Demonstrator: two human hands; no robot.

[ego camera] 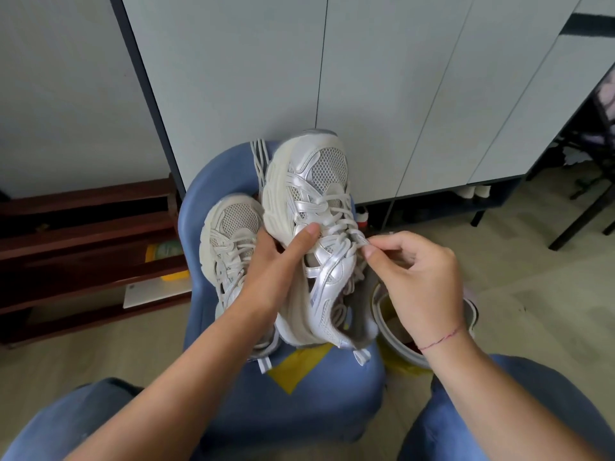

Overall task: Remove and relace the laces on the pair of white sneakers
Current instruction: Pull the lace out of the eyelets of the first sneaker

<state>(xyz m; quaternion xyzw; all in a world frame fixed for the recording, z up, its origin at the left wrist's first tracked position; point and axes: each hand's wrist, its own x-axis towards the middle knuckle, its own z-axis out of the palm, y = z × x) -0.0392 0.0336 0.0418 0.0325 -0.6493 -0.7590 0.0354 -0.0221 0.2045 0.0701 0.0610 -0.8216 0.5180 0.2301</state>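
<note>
The left hand (269, 261) grips the raised sneaker (319, 181), thumb on its lacing. Right of that thumb, the right hand (422, 281) pinches a lace (361, 241); the other sneaker (229, 234) lies left of it.

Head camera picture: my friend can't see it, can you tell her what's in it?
A person's left hand holds a white mesh sneaker on its side while the right hand pinches its white lace. The other white sneaker lies on a blue padded seat.
</note>
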